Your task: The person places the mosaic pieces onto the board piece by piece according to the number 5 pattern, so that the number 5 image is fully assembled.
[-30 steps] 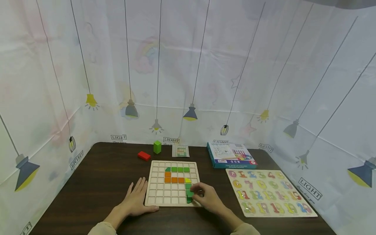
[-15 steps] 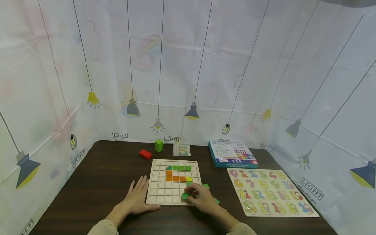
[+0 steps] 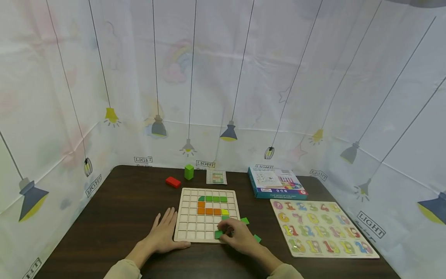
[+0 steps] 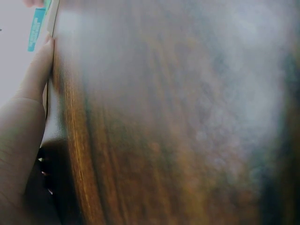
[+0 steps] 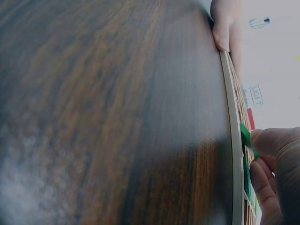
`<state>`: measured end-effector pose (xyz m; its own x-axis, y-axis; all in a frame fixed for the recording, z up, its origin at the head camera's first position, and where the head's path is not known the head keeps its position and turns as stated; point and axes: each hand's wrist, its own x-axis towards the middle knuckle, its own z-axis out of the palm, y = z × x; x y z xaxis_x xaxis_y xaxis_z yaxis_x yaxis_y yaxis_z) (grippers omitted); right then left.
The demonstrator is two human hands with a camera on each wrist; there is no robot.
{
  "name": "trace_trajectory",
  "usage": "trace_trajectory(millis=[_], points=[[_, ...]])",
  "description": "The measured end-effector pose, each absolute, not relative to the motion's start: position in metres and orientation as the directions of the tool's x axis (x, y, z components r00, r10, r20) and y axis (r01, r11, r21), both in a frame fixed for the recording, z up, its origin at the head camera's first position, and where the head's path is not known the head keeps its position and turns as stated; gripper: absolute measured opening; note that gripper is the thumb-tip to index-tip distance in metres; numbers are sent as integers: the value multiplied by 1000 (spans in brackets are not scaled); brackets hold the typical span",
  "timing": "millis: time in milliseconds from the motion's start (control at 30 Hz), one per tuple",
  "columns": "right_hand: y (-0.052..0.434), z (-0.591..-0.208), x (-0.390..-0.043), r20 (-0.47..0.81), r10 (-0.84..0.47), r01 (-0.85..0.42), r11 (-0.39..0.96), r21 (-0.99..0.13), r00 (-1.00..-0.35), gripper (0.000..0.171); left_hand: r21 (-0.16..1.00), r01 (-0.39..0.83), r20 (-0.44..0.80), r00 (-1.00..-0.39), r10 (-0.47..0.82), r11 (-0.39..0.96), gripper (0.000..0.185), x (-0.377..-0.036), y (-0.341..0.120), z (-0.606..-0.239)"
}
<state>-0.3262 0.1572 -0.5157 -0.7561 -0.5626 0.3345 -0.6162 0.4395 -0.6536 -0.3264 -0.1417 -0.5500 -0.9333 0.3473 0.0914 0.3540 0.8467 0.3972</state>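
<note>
Right hand [image 3: 240,237] is pinching a green block [image 3: 218,233] at the near-right corner of the wooden grid board [image 3: 195,228], near the tabletop's front edge. Left hand [image 3: 163,234] lies flat, thumb against the board's near-left corner. Tilted like that, the block could jam on a cell wall or nudge the loose green blocks [image 3: 245,221] just beside the board.

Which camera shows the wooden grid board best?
The head view: the whole wooden grid board with its coloured tiles shows from above. The right wrist view catches only its thin edge. The left wrist view shows just a sliver of its corner.
</note>
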Motion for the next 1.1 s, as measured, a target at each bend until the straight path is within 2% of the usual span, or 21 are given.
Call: trace_trajectory(millis=[600,933,1100], points=[[160,-516,-327,360,-521,-607,448,-656,-774,25,434,343,74,-935,346,833,119,-324,-141,-547],[180,-513,-327,420,-424,-592,479,-649,-803,23,423,348,94,-935,341,837,117,-326,-141,-552],[199,-512,-331,404,-350,-535,531,-657,-845,23,431,355,89,-931,353,829,116,-323,-141,-543]])
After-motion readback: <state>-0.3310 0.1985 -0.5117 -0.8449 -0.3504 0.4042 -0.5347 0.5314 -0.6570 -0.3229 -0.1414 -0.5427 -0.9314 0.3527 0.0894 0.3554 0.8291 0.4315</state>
